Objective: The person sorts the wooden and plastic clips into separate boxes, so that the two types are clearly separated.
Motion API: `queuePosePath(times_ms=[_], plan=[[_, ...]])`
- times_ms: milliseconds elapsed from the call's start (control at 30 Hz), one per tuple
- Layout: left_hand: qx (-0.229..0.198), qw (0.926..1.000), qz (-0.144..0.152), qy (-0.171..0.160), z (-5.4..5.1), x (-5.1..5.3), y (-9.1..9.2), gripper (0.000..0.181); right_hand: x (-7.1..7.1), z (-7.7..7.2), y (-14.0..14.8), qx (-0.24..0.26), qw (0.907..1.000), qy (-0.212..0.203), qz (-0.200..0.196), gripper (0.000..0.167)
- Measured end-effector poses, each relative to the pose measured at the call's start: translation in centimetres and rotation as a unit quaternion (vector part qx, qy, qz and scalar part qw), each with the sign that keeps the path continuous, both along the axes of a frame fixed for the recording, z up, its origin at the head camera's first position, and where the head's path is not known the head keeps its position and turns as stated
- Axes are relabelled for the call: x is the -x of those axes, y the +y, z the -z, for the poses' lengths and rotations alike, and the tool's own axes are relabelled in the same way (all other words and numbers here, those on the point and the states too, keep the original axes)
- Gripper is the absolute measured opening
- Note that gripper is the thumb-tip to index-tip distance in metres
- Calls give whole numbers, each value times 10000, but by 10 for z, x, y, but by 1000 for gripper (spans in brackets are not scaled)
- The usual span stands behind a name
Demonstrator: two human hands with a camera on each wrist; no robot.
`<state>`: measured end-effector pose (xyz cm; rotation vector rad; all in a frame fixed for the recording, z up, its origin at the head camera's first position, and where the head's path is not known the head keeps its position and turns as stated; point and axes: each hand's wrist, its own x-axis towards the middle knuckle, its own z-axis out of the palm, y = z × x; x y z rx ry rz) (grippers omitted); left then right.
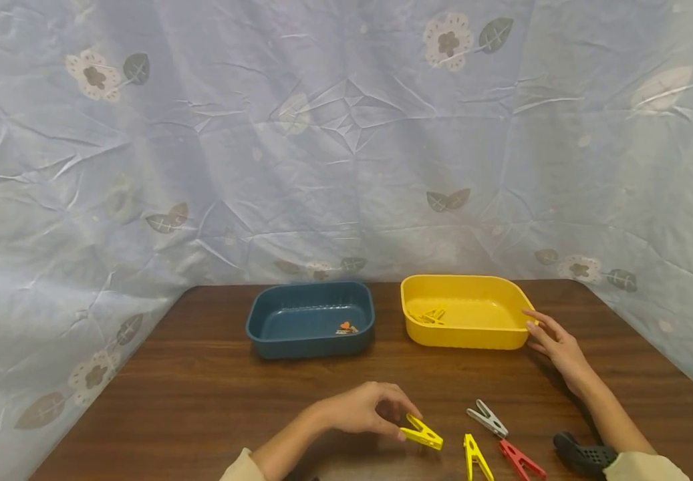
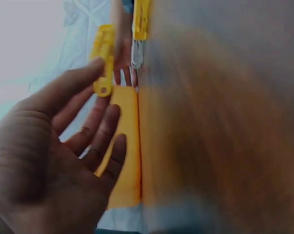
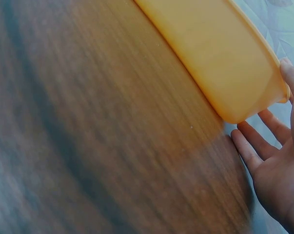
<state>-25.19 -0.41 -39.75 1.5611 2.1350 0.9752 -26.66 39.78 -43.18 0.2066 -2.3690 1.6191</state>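
In the head view my left hand (image 1: 376,409) pinches a yellow clothespin (image 1: 423,434) between thumb and fingertips, just above the table. The left wrist view shows this clothespin (image 2: 104,61) at the thumb tip, the other fingers spread loosely. At the right end of the yellow basin (image 1: 466,339), my right hand (image 1: 563,354) touches its rim and side with fairly straight fingers. Near the left hand lie another yellow clothespin (image 1: 476,458), a grey clothespin (image 1: 488,419) and a red clothespin (image 1: 520,459). Several yellow clothespins (image 1: 429,316) lie inside the yellow basin.
A dark blue basin (image 1: 310,347) stands left of the yellow one, holding small clips (image 1: 347,329), one with an orange heart shape. A black curved object (image 1: 583,454) lies by the right forearm. Patterned cloth (image 1: 346,167) hangs behind the brown wooden table (image 1: 202,401).
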Motion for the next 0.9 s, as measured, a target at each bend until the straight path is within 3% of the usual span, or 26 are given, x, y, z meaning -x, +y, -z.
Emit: queuePosePath(times_ms=[400,600,700,900], plan=[[-492,9933,-857,-605,-13,15,14,32,0,0,1,35,10000,-63,29,49],[-569,9872,-1395,-532,-17,23,23,32,1,1,0,48,10000,-71,-7,49],[-717,9839,-1540,-549,-19,29,28,33,1,1,-1,64,10000,-44,-2,49],[-933,9787,-1813,-225,-27,46,43,34,0,0,1,85,10000,7,20,48]])
